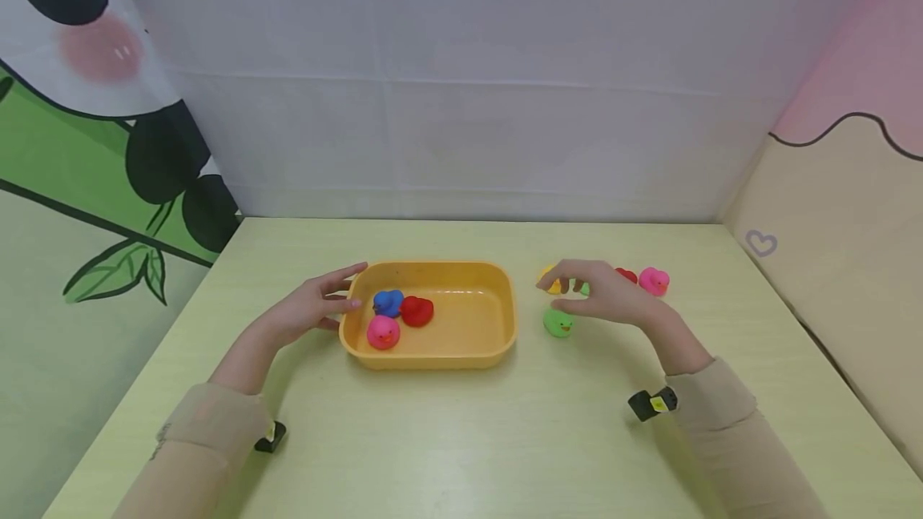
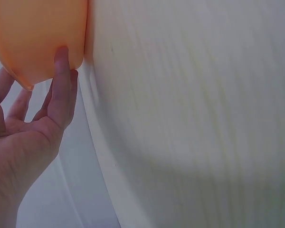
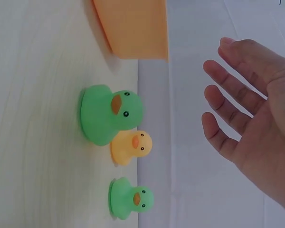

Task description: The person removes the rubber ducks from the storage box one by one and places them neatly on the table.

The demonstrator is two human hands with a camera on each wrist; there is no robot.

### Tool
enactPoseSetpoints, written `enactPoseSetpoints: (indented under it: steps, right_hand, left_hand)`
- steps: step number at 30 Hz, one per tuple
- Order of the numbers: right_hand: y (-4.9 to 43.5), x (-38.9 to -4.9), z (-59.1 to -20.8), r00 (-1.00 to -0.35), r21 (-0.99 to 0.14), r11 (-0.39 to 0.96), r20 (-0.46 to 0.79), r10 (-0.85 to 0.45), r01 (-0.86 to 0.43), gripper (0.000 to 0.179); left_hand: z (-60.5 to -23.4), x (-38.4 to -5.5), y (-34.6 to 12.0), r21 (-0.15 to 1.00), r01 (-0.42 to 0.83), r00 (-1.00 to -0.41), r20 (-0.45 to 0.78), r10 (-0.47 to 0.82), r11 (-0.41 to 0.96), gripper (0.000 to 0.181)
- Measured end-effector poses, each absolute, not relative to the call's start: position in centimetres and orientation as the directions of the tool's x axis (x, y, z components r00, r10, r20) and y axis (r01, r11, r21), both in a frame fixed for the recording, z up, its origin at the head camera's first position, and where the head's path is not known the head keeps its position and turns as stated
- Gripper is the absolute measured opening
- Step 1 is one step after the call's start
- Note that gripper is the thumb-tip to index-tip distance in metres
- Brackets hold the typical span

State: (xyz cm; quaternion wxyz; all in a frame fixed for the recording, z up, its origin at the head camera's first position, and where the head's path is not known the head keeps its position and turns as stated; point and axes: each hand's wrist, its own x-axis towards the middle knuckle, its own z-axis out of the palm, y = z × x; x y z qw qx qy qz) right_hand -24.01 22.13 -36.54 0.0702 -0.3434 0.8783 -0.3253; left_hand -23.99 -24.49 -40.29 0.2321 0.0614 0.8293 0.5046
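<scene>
My left hand rests at the left end of an orange-yellow plastic tray, its fairly straight fingers touching the rim and outer wall. The tray holds a blue rubber duck, a red one and a pink one. To the right of it, my right hand hovers over more rubber ducks, fingers loosely bent and nothing between them. Nearest that hand are a green duck, a yellow duck and a second green duck; in the head view it partly hides the latter two.
Beyond the right hand are another red duck, half covered, and a pink duck. The pale wooden table ends at a white cloth backdrop. Printed panels stand on both sides. Each sleeve cuff has a small black camera beside it.
</scene>
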Motion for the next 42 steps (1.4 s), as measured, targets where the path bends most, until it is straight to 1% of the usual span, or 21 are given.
enactPoseSetpoints:
  steps: [6, 12, 19, 24, 30, 42]
  right_hand:
    - [20.8, -23.7, -35.7, -0.73, -0.604, 0.518, 0.163, -0.664, -0.606, 0.026]
    - [18.8, -23.5, -35.4, -0.72, -0.61, 0.493, 0.196, -0.665, -0.621, 0.025]
    - [16.3, -23.1, -35.3, -0.691, -0.601, 0.431, 0.302, -0.657, -0.672, 0.025]
    - [14.2, -22.8, -35.2, -0.663, -0.606, 0.38, 0.35, -0.662, -0.699, 0.023]
    - [11.7, -22.2, -34.8, -0.661, -0.627, 0.357, 0.352, -0.662, -0.692, 0.023]
    - [6.8, -21.8, -35.6, -0.643, -0.599, 0.374, 0.328, -0.692, -0.708, 0.028]
  left_hand:
    - [-40.4, -24.1, -24.6, 0.865, -0.136, -0.885, -0.325, 0.332, 0.483, 0.068]
    - [-40.4, -24.0, -24.6, 0.86, -0.134, -0.886, -0.326, 0.329, 0.492, 0.068]
    - [-40.6, -24.1, -24.6, 0.862, -0.134, -0.887, -0.324, 0.329, 0.488, 0.068]
    - [-40.6, -24.0, -24.5, 0.864, -0.135, -0.885, -0.325, 0.333, 0.486, 0.069]
    - [-40.6, -23.8, -24.5, 0.86, -0.147, -0.887, -0.334, 0.32, 0.489, 0.068]
    - [-40.5, -24.0, -24.4, 0.859, -0.135, -0.887, -0.327, 0.325, 0.494, 0.07]
